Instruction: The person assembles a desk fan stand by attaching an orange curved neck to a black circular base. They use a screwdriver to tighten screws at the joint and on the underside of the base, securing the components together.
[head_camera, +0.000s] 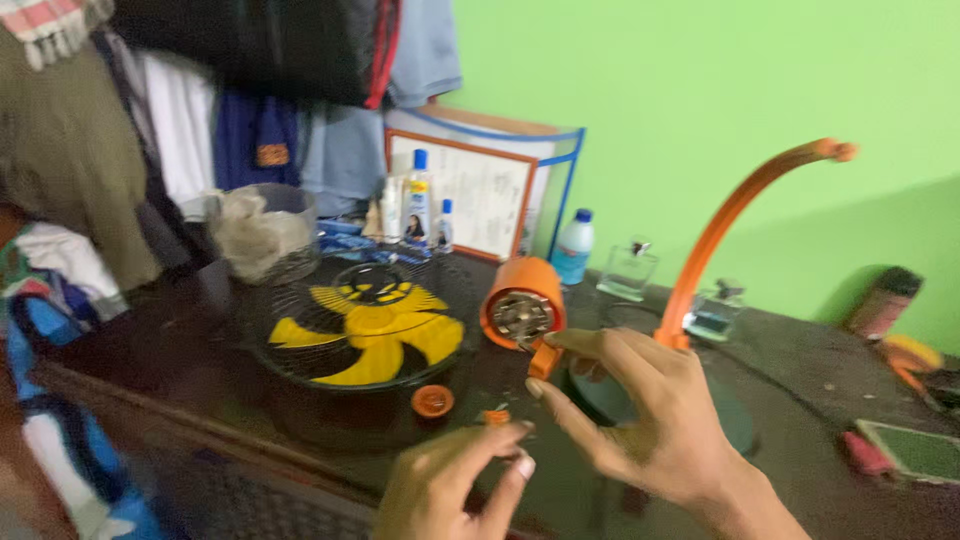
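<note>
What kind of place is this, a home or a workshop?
Probably a room in a home, used for a small repair. Clothes hang by the bright green wall, small toiletry bottles stand on the dark table, and a yellow-bladed fan in a black wire guard lies there.

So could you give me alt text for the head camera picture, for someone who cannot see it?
Two bare hands work over a dark table: the right hand touches a small orange part by an orange fan motor, while the left hand pinches something tiny. A yellow fan blade lies in a black wire guard, an orange cap nearby. The wall behind is green.
</note>
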